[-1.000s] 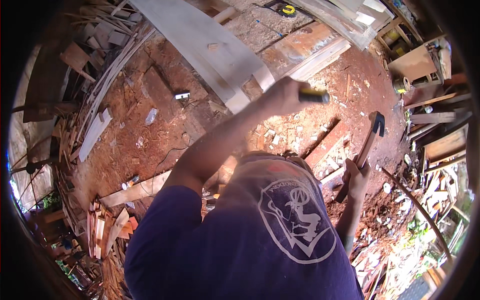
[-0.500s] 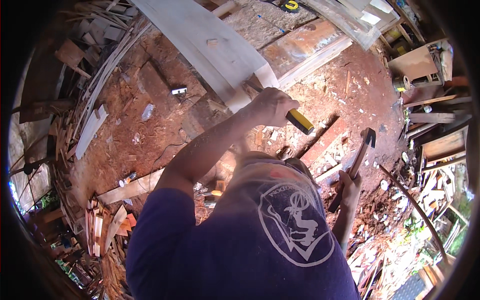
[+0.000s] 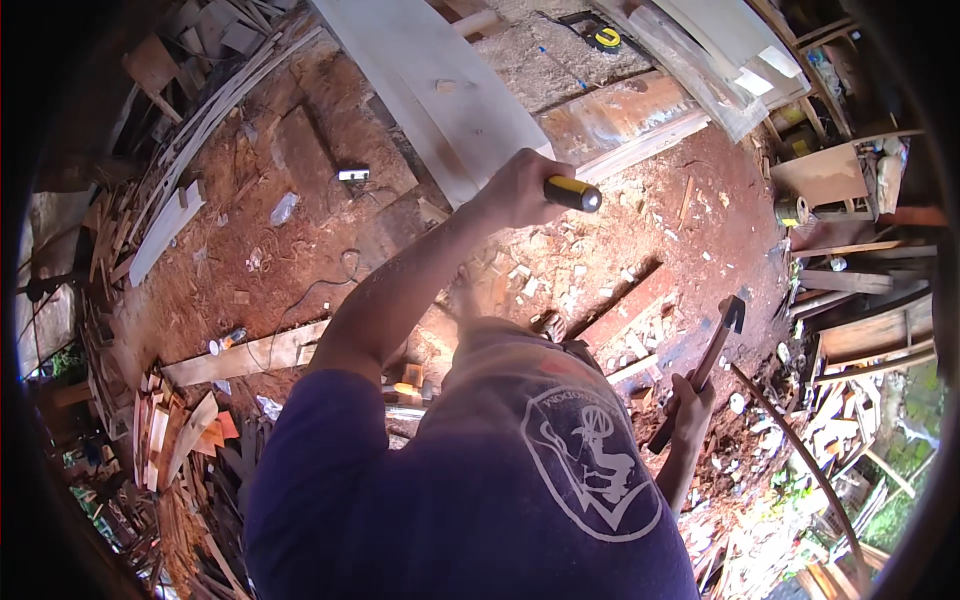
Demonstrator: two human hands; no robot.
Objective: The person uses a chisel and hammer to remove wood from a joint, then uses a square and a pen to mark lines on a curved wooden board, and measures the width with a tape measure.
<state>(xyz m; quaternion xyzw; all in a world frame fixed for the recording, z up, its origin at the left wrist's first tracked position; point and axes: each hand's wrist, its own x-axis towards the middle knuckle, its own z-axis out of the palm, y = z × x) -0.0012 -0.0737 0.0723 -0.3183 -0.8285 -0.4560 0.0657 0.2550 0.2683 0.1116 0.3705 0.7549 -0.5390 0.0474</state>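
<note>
My left hand (image 3: 520, 192) is wrapped round a yellow and black tool handle (image 3: 573, 194), held over the near end of a long pale board (image 3: 430, 90); the tool's other end is hidden. Lower and to the right, my right hand (image 3: 688, 408) grips the wooden handle of a hammer (image 3: 712, 355) with a dark claw head pointing up and forward. Both tools are apart. My torso in a dark purple shirt fills the lower middle.
Wood offcuts and shavings cover the dirt floor (image 3: 230, 265). Scrap piles (image 3: 185, 440) line both sides. A yellow and black tape measure (image 3: 605, 40) lies beyond the boards. A cord (image 3: 310, 312), a small level (image 3: 353, 175) and a curved stick (image 3: 800, 450) also lie about.
The view has turned slightly, shifting the surroundings. My left hand has moved left and tilted the yellow handle toward level. The hammer in my right hand sits lower in view.
</note>
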